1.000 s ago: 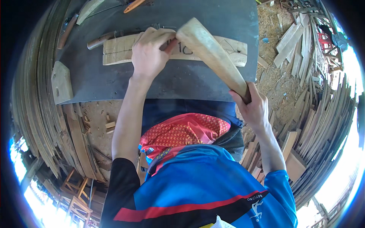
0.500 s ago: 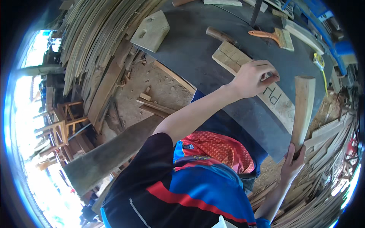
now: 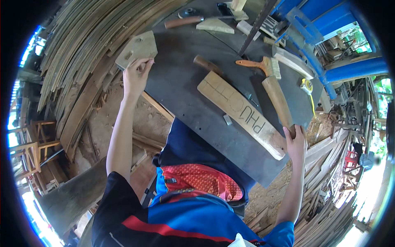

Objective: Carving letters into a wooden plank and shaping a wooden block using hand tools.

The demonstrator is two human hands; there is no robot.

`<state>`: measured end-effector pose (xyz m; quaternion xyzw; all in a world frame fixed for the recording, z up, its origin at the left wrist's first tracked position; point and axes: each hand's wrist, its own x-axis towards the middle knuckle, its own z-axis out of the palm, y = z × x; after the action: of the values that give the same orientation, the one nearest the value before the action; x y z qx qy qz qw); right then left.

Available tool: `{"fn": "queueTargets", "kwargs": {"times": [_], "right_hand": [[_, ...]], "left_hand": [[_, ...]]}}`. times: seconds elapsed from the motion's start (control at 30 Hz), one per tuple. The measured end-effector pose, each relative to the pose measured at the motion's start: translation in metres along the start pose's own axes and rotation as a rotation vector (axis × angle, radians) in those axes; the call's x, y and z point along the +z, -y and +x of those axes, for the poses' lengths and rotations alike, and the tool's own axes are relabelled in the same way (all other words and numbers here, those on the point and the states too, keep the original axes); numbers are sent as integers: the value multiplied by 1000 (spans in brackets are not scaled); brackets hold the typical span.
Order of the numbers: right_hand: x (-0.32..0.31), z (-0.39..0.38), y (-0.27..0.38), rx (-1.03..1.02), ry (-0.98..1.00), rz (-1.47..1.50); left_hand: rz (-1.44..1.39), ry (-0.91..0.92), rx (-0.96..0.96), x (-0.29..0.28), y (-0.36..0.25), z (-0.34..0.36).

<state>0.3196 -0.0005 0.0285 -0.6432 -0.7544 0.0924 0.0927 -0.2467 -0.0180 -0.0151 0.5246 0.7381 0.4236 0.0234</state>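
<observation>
My right hand [image 3: 295, 144] is closed round the lower end of a slightly curved wooden piece [image 3: 276, 99], which tilts up and away over the table. At the table's far left, my left hand [image 3: 135, 78] is raised in front of a pale pointed wooden block [image 3: 144, 48] with holes in it. Its thumb and fingers are pinched together; whether anything small is between them cannot be made out, nor whether they touch the block. Between my hands lies a wooden board [image 3: 242, 117] with dark hand-drawn lettering. A small grey block [image 3: 227, 120] rests beside the board's near edge.
The dark tabletop [image 3: 177, 90] also bears a wooden handle [image 3: 207, 65], a paintbrush [image 3: 267, 68], a yellow tape measure [image 3: 306, 86] and a wood-handled tool [image 3: 184, 22]. A saw blade [image 3: 257, 29] rises at the back. Long planks [image 3: 94, 37] are stacked at left.
My left hand has moved from above the lettered board to the pointed block at far left, uncovering the small grey block. My right hand keeps its wooden piece, now tilted further left. The view has shifted.
</observation>
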Motion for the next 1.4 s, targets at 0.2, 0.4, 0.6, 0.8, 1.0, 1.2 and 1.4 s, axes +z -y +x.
{"fn": "queueTargets", "kwargs": {"times": [0.2,0.4,0.6,0.8,1.0,1.2,1.4], "right_hand": [[15,12,-6,-16,22,-102],[5,12,22,-100,-176,51],[13,19,87,-203,-93,321],[55,27,89,-176,-134,622],[54,26,82,-136,-176,517],[52,30,88,-37,-233,509],[54,33,80,-67,-276,587]], "left_hand": [[67,246,217,30,-17,26],[217,246,336,29,-3,62],[509,153,-279,-44,98,81],[11,458,-552,-49,158,58],[-609,468,-842,-40,164,56],[-793,86,-754,-66,150,57],[-17,-42,-405,-91,48,89]]}}
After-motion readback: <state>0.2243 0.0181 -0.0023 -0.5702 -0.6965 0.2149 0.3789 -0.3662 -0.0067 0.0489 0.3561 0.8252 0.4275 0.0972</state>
